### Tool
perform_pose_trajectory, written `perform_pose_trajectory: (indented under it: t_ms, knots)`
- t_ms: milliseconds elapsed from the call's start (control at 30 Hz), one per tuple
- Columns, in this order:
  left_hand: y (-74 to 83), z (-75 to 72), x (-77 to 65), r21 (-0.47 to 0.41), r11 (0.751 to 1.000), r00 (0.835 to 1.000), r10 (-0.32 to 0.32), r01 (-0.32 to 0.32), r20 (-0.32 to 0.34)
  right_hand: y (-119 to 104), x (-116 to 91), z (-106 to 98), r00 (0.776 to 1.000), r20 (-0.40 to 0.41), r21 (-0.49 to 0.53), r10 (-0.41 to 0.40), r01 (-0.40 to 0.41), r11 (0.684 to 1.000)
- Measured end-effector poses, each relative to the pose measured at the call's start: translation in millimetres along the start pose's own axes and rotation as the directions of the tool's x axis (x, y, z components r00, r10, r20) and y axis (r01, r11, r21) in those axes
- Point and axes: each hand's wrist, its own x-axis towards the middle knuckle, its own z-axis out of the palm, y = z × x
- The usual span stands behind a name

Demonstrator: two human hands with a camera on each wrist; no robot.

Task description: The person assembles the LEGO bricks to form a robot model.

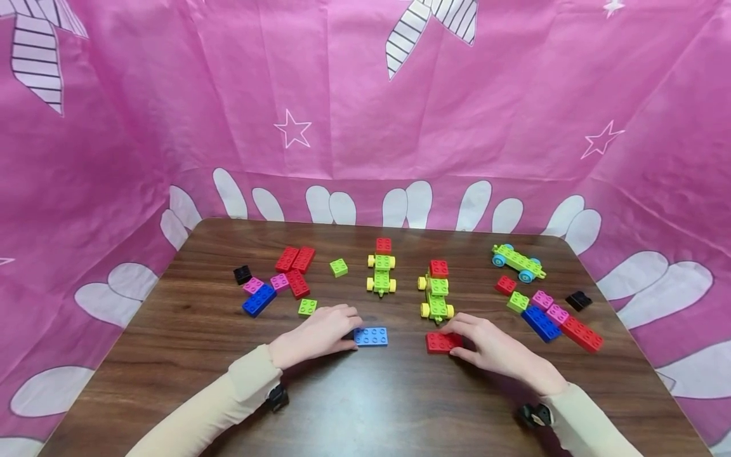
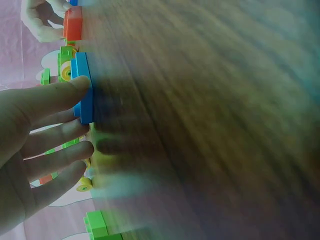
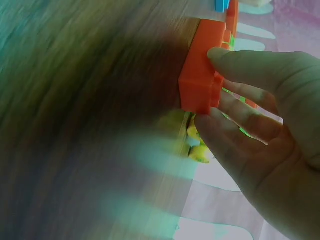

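Observation:
My left hand (image 1: 321, 331) pinches the left end of a light blue 2x4 toy brick (image 1: 374, 337), thumb on the near long side. In the left wrist view, the thumb lies across the blue brick (image 2: 86, 107) and the other fingers are spread behind it. A red 2x4 brick (image 1: 437, 343) is held by my right hand (image 1: 492, 343) at its right end. The right wrist view has the thumb on the side of that red brick (image 3: 200, 65), fingers beyond it. Both bricks lie studs up, low at the tabletop, with a gap between them.
Beyond the hands stand two green, yellow-wheeled cars (image 1: 381, 279) (image 1: 438, 306), each topped with a red brick at the back. Loose bricks, including a dark blue one (image 1: 259, 300), are at left. More bricks, including a long red one (image 1: 581, 334), and a blue-wheeled car base (image 1: 516, 259) lie right.

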Motion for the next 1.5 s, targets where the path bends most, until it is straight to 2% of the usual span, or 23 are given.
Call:
perform_pose_trajectory:
  t_ms: [200,467,700,1033,1267,1500]
  knots:
    - [0.9,1.0,3.8,-0.004,1.000,1.000,0.000,0.000,0.022,-8,4,2,1.000,0.011,-0.009,-0.004,0.004,1.000]
    - [2.1,2.3,5.9,-0.065,0.998,0.999,-0.009,0.012,0.043,-15,10,4,0.998,0.044,-0.002,0.034,-0.034,0.999]
    - [3.2,2.6,11.2,-0.096,0.994,0.997,-0.046,0.053,0.067,-17,14,7,0.999,0.032,0.021,0.031,-0.032,0.999]
    - [3.4,4.7,13.0,-0.103,0.993,0.996,-0.058,0.065,0.067,-20,19,6,0.999,0.022,0.037,0.035,-0.035,0.999]
    - [4.4,5.3,14.4,-0.076,0.996,0.999,-0.042,0.045,0.031,-24,25,8,1.000,-0.004,0.051,0.020,-0.020,0.999]
    - [4.4,5.8,15.6,-0.070,0.996,0.998,-0.051,0.053,0.029,-30,34,7,1.000,0.019,0.069,0.008,-0.009,0.998]
